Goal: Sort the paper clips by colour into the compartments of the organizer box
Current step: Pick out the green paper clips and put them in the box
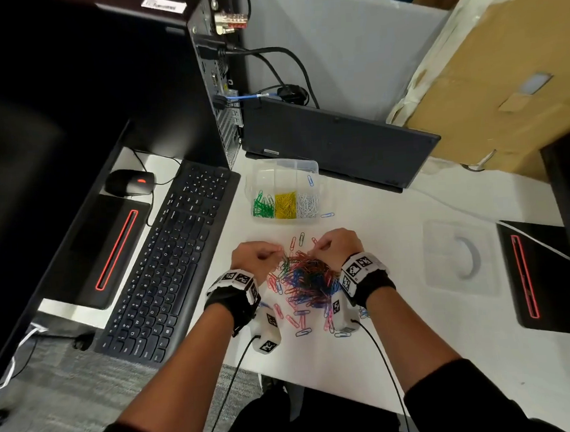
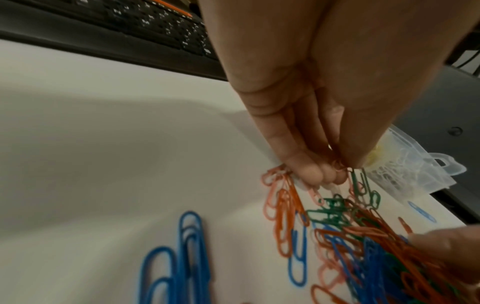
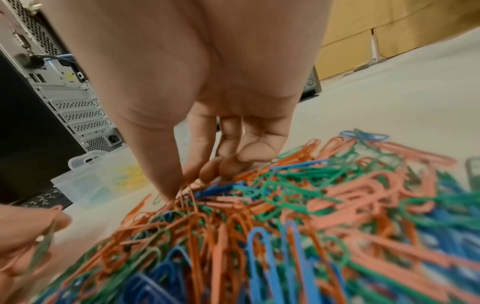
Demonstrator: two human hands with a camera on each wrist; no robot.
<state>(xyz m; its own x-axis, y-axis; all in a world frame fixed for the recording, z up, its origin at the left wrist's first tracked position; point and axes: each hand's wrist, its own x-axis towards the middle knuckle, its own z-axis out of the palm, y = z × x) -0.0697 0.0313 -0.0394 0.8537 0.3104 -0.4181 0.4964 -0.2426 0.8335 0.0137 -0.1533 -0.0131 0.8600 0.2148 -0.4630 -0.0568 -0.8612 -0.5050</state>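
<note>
paper clips (image 1: 308, 279) heaped btwn hands, left (image 1: 256, 257) & right (image 1: 339, 246) each pinching clips

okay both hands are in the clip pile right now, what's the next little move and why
Probably lift the left hand clear, teasing its pinched pink clips free of the pile. They are tangled with orange and green ones, and the box so far shows only green, yellow and white sections filled, so pink needs an empty compartment.

Both hands, left hand (image 1: 256, 257) and right hand (image 1: 338, 246), pinch at the paper clip pile (image 1: 308, 280) (organizer box (image 1: 286, 168) beyond).
</note>
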